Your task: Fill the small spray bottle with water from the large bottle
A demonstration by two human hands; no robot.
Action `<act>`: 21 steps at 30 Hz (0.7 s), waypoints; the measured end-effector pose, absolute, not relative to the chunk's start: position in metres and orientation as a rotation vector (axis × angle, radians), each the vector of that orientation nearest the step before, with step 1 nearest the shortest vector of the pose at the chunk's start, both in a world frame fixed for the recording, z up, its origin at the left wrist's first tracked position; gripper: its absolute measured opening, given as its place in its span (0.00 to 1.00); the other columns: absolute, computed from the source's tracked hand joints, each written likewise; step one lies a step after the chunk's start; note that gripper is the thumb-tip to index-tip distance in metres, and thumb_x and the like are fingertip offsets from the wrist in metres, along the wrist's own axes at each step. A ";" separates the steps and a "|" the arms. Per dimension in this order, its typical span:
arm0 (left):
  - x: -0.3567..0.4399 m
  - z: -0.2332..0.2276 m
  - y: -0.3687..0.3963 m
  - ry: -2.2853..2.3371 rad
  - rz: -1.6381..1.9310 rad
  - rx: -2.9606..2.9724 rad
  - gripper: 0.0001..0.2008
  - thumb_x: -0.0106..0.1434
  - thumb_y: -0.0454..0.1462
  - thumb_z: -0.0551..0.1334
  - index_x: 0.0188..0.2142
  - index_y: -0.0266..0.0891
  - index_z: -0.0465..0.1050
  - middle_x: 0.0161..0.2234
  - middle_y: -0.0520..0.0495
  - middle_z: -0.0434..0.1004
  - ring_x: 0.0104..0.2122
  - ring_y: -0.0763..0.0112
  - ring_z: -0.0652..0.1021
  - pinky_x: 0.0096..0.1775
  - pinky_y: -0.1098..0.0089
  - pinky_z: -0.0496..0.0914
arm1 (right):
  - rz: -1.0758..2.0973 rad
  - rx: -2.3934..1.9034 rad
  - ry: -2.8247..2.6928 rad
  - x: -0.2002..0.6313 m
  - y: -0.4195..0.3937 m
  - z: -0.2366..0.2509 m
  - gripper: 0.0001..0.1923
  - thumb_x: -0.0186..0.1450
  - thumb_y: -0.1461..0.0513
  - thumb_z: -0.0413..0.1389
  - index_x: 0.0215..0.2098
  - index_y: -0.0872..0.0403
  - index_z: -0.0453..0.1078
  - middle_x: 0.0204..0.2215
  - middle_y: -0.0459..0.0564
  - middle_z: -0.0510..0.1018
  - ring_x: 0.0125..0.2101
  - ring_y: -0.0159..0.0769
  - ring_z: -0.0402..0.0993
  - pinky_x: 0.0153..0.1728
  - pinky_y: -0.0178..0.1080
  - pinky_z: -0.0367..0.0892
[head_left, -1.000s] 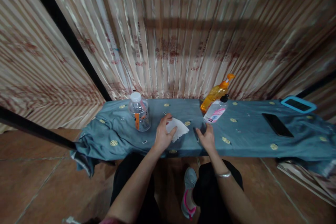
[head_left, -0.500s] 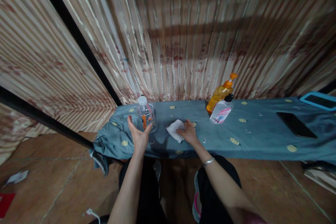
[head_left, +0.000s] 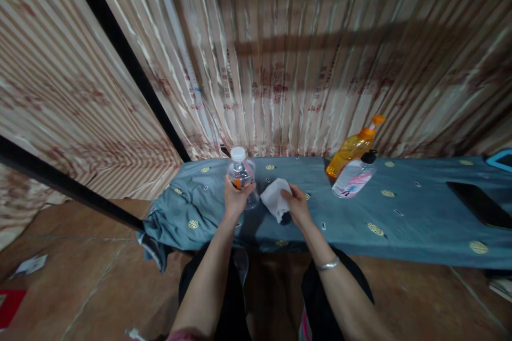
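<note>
My left hand (head_left: pixel 237 197) is wrapped round a clear plastic bottle (head_left: pixel 242 170) with a white cap and an orange mark on its side. The bottle is upright at the left part of the cloth-covered bench. To its right, my right hand (head_left: pixel 296 201) pinches a white cloth (head_left: pixel 276 197) that hangs in folds just over the bench surface. A dark patch shows under the cloth's lower corner; I cannot tell whether it is shadow. A narrow gap separates the cloth from the bottle.
The bench wears a blue-grey patterned sheet (head_left: pixel 404 234). Right of my hands stand an orange pump bottle (head_left: pixel 348 154) and a clear black-capped bottle (head_left: pixel 354 177). Farther right lie a black phone (head_left: pixel 480 203) and a blue-framed object (head_left: pixel 502 160). A pleated curtain (head_left: pixel 280 64) hangs behind; a black pole (head_left: pixel 128 58) slants at left.
My left hand has gone from open beside the clear bottle to closed round it. My right hand has lifted the white cloth a little off the bench. The view has shifted slightly left.
</note>
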State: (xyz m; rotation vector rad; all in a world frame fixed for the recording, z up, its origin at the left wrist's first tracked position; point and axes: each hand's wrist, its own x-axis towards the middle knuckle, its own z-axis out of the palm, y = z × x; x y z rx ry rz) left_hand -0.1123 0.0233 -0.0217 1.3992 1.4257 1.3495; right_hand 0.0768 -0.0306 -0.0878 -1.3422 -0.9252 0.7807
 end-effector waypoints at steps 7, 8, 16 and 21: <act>-0.087 -0.017 -0.003 1.183 1.270 1.510 0.35 0.43 0.36 0.78 0.51 0.42 0.70 0.46 0.46 0.83 0.46 0.56 0.83 0.51 0.58 0.75 | 0.581 -1.103 -1.135 0.064 -0.039 0.002 0.24 0.70 0.50 0.62 0.59 0.51 0.71 0.60 0.55 0.74 0.57 0.46 0.74 0.58 0.57 0.70; -0.086 -0.018 -0.004 1.163 1.258 1.511 0.34 0.44 0.36 0.77 0.50 0.42 0.70 0.45 0.47 0.83 0.44 0.57 0.83 0.50 0.59 0.75 | 0.565 -1.083 -1.174 0.057 -0.038 0.009 0.23 0.70 0.50 0.62 0.58 0.51 0.72 0.62 0.55 0.73 0.60 0.47 0.71 0.61 0.59 0.67; -0.086 -0.030 -0.003 1.067 1.216 1.474 0.33 0.44 0.36 0.77 0.49 0.41 0.69 0.42 0.49 0.83 0.41 0.61 0.82 0.48 0.61 0.75 | 0.728 -1.048 -1.110 0.036 -0.008 -0.001 0.22 0.72 0.48 0.58 0.56 0.52 0.72 0.54 0.53 0.77 0.51 0.42 0.77 0.53 0.53 0.73; -0.084 -0.034 -0.002 1.005 1.182 1.481 0.33 0.44 0.37 0.79 0.49 0.41 0.71 0.41 0.49 0.83 0.41 0.61 0.82 0.48 0.60 0.76 | 0.853 -1.041 -1.048 0.044 -0.014 0.003 0.23 0.72 0.47 0.58 0.56 0.52 0.72 0.55 0.54 0.77 0.51 0.42 0.77 0.53 0.53 0.74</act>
